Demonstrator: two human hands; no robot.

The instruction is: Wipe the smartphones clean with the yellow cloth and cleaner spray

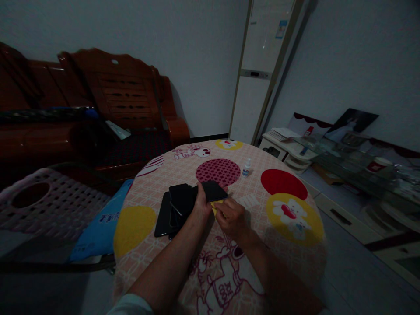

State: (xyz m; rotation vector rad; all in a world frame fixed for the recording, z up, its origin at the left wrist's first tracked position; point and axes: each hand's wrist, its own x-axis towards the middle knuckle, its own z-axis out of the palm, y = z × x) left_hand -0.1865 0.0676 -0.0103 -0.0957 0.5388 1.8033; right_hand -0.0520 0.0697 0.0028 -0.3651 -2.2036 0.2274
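My left hand (202,199) is closed around a dark, flat phone (213,190), with the thumb lying along its left side. My right hand (232,216) pinches a small yellow cloth (215,204) against the near edge of this phone. Much of the cloth is hidden by the fingers. Just left of my left hand, several dark, flat devices lie overlapping, among them a larger tablet-like one (161,222) and a black one (179,192) on top. Beyond my right hand, a small white bottle with a blue label (246,168) stands upright.
A patterned cloth covers the round table (183,164). To the left are a woven chair (65,210), a blue bag (101,223) and a wooden sofa (127,96). At the right stands a low cabinet (341,214) with a glass top. A tall air conditioner (251,100) fills the corner.
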